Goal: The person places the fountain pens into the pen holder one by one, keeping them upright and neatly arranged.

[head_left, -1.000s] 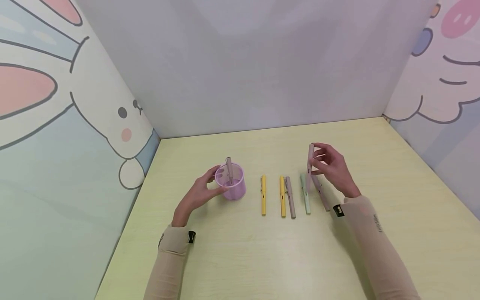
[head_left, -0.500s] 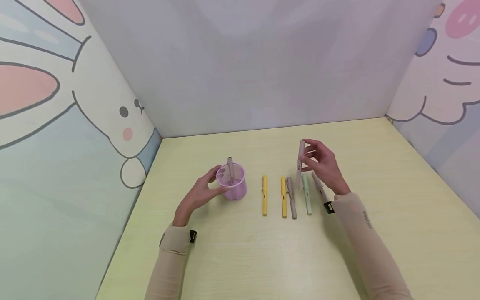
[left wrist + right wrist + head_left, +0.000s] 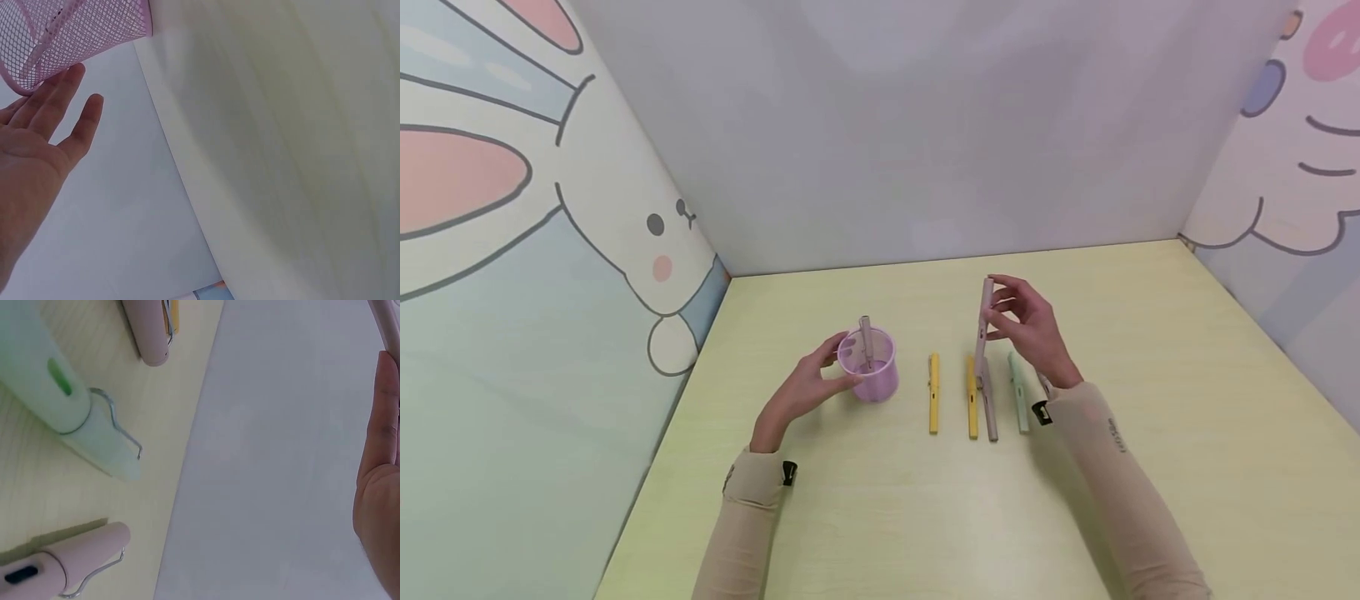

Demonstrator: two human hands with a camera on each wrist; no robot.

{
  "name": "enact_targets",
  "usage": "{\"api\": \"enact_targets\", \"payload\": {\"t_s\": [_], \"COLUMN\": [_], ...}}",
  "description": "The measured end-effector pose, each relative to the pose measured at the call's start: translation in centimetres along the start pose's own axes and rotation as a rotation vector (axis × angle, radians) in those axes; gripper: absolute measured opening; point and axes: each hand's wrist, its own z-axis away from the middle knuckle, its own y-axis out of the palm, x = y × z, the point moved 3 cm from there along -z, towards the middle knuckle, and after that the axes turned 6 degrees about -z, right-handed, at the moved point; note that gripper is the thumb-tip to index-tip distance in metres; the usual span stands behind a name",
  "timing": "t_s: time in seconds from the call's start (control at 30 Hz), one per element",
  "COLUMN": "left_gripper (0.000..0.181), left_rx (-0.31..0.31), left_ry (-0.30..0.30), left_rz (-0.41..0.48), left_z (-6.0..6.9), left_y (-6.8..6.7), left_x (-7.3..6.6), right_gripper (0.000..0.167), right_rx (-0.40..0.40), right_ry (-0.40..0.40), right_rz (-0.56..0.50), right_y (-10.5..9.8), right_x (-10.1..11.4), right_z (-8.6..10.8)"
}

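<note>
In my head view, the right hand (image 3: 1030, 329) pinches a mauve pen (image 3: 983, 333) nearly upright over the table (image 3: 880, 517), and the left hand (image 3: 811, 385) holds a lilac pen cup (image 3: 877, 385) with another pen (image 3: 867, 340) leaning inside. Only my left wrist view reveals the cup's mesh. My right wrist view crops the pinched pen but shows the wire clip (image 3: 97, 575) of a pinkish pen (image 3: 87, 553), which the right arm mostly covers from above.

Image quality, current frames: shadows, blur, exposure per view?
Head: bright, fairly even light, soft shadow beside the right sleeve. Left wrist: dimmer, broad soft shadow across the tabletop, cup mesh legible. Right wrist: also dimmer; close-up green pen looks soft, lower pink pen casts a thin shadow.
</note>
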Motion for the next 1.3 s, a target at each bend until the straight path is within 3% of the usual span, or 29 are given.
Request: {"api": "enact_targets", "payload": {"t_s": [0.37,0.77,1.3], "left_gripper": [0.081,0.08,0.078], "left_rx": [0.0,-0.006,-0.01], "left_ry": [-0.006,0.013,0.033], "left_rz": [0.006,0.007,-0.01], "left_z": [0.0,0.1,0.2], "left_y": [0.0,-0.1,0.0], "left_x": [0.1,0.3,0.5], "right_gripper": [0.051,0.053,0.053], "right_rx": [0.026,0.06,0.048], "right_ry": [-0.018,-0.028,-0.067], "right_rz": [0.005,-0.067,-0.076], "right_y": [2.2,4.3,6.4], "right_x": [-0.1,-0.3,-0.8], "right_z": [-1.0,-1.9,-2.4]}}
